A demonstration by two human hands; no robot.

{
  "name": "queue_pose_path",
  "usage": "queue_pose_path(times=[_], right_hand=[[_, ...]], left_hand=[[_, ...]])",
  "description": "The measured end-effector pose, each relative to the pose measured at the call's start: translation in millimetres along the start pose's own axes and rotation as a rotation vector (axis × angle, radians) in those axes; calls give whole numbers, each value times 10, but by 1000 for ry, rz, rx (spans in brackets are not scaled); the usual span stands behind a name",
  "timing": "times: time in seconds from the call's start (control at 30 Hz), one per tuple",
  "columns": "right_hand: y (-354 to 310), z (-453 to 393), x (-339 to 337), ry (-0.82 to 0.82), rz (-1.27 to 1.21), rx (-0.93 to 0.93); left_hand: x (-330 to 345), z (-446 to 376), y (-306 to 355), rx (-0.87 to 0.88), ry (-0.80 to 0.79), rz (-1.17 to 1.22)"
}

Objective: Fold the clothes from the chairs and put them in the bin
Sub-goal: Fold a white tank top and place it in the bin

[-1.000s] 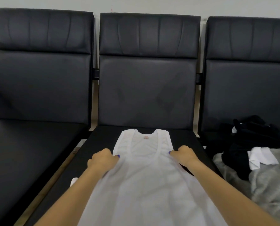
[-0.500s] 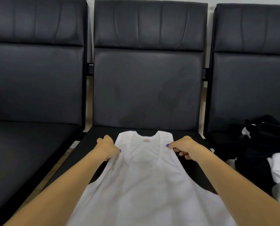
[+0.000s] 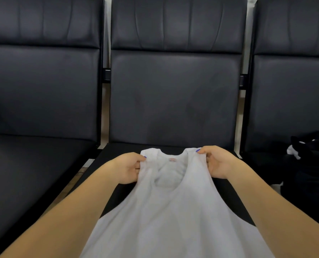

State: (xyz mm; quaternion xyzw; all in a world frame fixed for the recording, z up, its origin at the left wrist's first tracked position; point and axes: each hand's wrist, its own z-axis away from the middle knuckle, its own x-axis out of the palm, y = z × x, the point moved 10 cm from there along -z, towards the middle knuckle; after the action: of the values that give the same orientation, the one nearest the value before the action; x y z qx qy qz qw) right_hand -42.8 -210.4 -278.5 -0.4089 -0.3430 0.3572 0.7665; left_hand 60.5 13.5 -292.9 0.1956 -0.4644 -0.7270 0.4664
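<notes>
A white sleeveless tank top lies lengthwise on the seat of the middle black chair, neck end toward the backrest. My left hand pinches its left shoulder strap. My right hand pinches the right strap. Both straps are raised a little off the seat, and the fabric slopes down toward me. A small label shows inside the neckline. No bin is in view.
A pile of black and white clothes sits on the right chair's seat. The left chair stands beside the middle one, with a narrow gap showing floor between their seats.
Both hands went from pressing flat on the top near the armholes to gripping the shoulder straps and lifting them. The view has dropped and moved closer to the chairs.
</notes>
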Motion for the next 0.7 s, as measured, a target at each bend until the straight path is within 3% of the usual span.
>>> queue_pose_path(times=[0.17, 0.47, 0.7], right_hand=[[-56, -139, 48, -9, 6, -33], [-260, -462, -220, 96, 56, -96], [-418, -714, -320, 244, 339, -176]], left_hand=[[215, -140, 60, 20, -114, 147], [292, -570, 333, 209, -112, 332], [-92, -820, 588, 328, 254, -89]])
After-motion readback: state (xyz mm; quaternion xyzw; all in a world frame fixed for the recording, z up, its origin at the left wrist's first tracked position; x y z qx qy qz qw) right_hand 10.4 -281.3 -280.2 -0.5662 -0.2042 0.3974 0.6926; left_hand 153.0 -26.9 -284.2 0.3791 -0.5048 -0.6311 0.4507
